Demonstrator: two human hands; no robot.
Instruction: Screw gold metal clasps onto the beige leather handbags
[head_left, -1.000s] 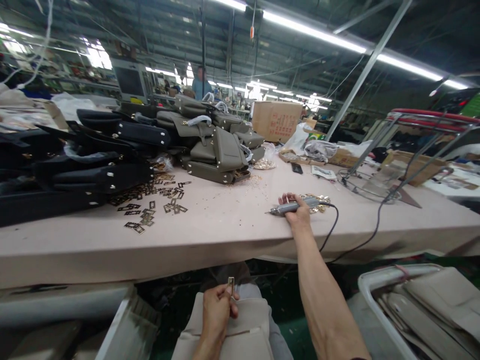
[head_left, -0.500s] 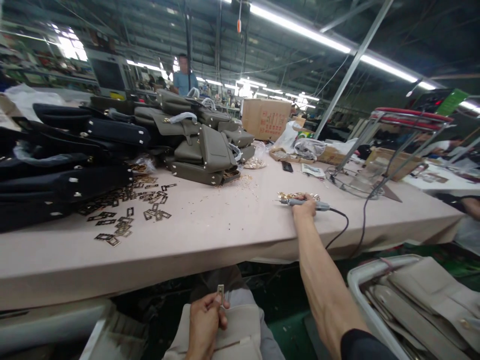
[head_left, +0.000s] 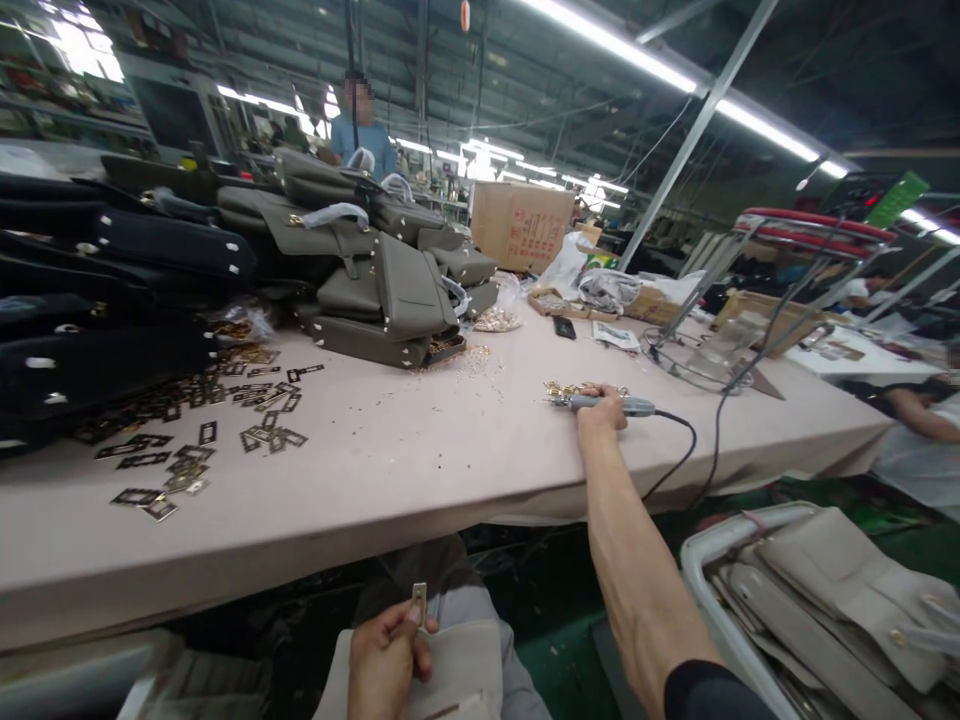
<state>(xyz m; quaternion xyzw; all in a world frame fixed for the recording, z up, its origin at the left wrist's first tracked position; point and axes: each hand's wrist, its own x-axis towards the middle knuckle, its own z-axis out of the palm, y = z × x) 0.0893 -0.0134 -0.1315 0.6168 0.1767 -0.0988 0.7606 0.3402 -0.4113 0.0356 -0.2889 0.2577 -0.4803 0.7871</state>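
Observation:
My left hand (head_left: 386,655) is low over my lap, pinching a small flat metal plate (head_left: 419,598) upright between thumb and fingers. Beneath that hand lies a beige leather bag piece (head_left: 469,660). Out on the table, my right hand (head_left: 606,410) is wrapped round a grey electric screwdriver (head_left: 636,407), its tip pointing left and its black cord trailing right. Just behind the screwdriver is a small heap of gold metal fittings (head_left: 562,388), partly hidden by the hand and tool. At the left, many rectangular metal plates (head_left: 274,438) lie scattered on the table.
Olive bags (head_left: 412,290) and black bags (head_left: 165,240) are piled at the back left of the table (head_left: 360,500). A red-topped stool (head_left: 817,228) stands at the right. A white bin (head_left: 694,570) of beige bags is at lower right. A person (head_left: 364,130) stands beyond.
The view has shifted, so the table's contents sit further left. My right hand still holds the screwdriver by the gold fittings, and my left hand still pinches the plate.

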